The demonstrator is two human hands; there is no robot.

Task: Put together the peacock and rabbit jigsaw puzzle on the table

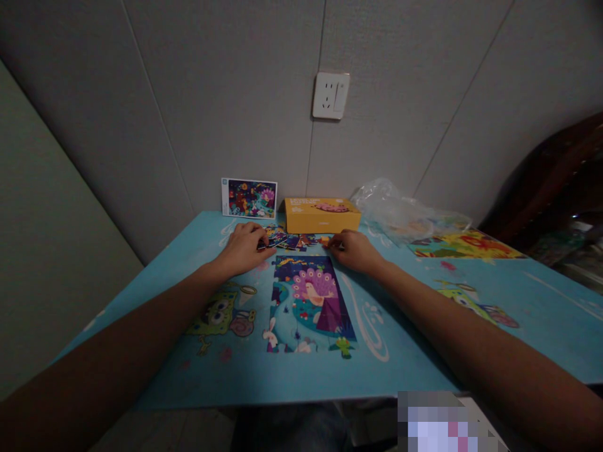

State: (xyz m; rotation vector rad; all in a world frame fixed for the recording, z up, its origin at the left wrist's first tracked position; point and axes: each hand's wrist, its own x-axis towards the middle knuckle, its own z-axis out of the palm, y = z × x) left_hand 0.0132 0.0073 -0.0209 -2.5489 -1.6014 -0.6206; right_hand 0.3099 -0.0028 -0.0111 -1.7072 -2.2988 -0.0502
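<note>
A partly joined jigsaw puzzle [306, 307] with a pink peacock and a blue dinosaur lies in the middle of the tabletop. Behind it spreads a pile of loose puzzle pieces [296, 242]. My left hand [245, 248] is at the pile's left side, thumb and fingers closed around dark pieces at its edge. On the pile's right, my right hand [354, 251] is pinched, with an orange puzzle piece [324, 240] at its fingertips. The curled fingers partly hide what each hand grips.
A picture card [249, 198] leans on the wall beside a yellow box [323, 216]. To the right are a clear plastic bag [396, 210] and another colourful puzzle [471, 245]. A blue cartoon tablecloth [188, 370] covers the table. A wall socket [330, 95] is above.
</note>
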